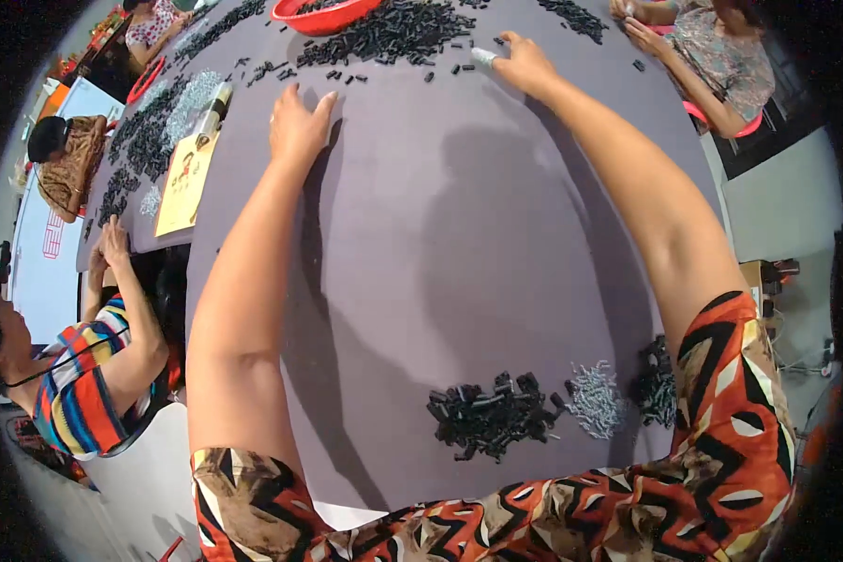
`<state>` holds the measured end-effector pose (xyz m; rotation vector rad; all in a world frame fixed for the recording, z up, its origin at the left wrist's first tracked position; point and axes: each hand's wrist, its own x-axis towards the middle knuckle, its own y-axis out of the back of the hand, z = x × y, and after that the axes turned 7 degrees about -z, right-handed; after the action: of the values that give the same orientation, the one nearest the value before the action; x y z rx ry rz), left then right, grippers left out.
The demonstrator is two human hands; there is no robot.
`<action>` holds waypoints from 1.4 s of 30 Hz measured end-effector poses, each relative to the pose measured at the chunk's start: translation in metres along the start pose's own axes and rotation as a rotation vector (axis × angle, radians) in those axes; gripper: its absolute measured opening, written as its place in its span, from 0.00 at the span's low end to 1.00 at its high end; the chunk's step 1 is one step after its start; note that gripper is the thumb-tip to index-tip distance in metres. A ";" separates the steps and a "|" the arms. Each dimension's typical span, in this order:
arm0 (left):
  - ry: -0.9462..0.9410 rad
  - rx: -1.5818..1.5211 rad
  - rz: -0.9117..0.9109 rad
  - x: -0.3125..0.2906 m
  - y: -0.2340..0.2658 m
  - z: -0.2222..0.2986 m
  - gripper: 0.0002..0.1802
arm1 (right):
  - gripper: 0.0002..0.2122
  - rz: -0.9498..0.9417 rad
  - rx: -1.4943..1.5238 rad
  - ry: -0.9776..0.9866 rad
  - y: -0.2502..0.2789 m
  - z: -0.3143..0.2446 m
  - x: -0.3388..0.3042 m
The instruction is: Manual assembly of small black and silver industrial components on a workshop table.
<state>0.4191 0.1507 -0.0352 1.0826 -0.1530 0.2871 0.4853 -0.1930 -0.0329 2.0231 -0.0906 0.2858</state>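
Both my arms reach far across a grey tabletop [384, 253]. My left hand [300, 128] is open, fingers and thumb apart, close to the table and short of a big heap of small black cylindrical pieces [398, 36]. Farther right, my right hand [526, 67] is also open beside that heap's right edge. A whitish wrap [483, 57] covers the end of its thumb. Close to my body lie a pile of black pieces [492, 417], a pile of thin silvery pins [596, 401] and a pile of smaller dark pieces [656, 386].
A red basket [332, 19] stands at the far heap. On the left are a yellow printed sheet [187, 187], more black pieces [145, 140] and clear bits [195, 103]. A person in a striped top [89, 379] sits left; another [721, 70] sits far right, others far left.
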 end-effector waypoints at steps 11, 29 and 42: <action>-0.118 -0.070 0.025 0.051 -0.026 -0.002 0.47 | 0.31 -0.070 0.188 -0.090 -0.039 -0.072 0.040; -0.119 -0.358 0.201 0.096 -0.089 0.067 0.30 | 0.23 0.203 0.323 0.036 -0.064 -0.085 0.066; 0.077 -1.389 0.087 0.104 -0.097 0.080 0.15 | 0.13 0.135 1.310 -0.041 -0.088 -0.141 0.054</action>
<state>0.5495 0.0539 -0.0530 -0.3114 -0.2690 0.2221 0.5314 -0.0245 -0.0361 3.3306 -0.0678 0.4525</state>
